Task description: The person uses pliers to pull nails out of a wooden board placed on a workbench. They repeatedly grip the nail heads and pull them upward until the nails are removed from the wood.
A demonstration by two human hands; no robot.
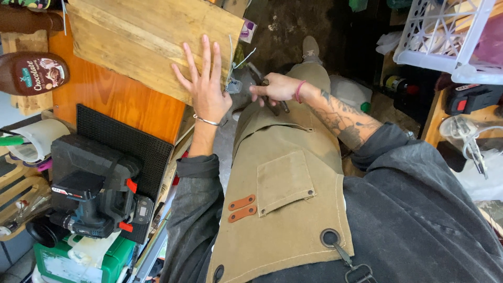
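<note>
Hands: left hand spread flat on the wooden board's edge, right hand gripping a dark tool.

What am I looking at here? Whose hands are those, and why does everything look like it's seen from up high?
There is just one picture, taken by a camera worn on a person's head. It looks down, so you see their own body: a tan apron over a dark grey top.

The left hand is spread flat, fingers open, pressing on the edge of a wooden board. The board lies on an orange worktop. The right hand, on the tattooed arm with a pink wristband, grips a dark tool, maybe pliers; it is mostly hidden, so I can't be sure.

Nearby sit a black power tool, a brown sauce bottle and, at the upper right, a white plastic basket.
</note>
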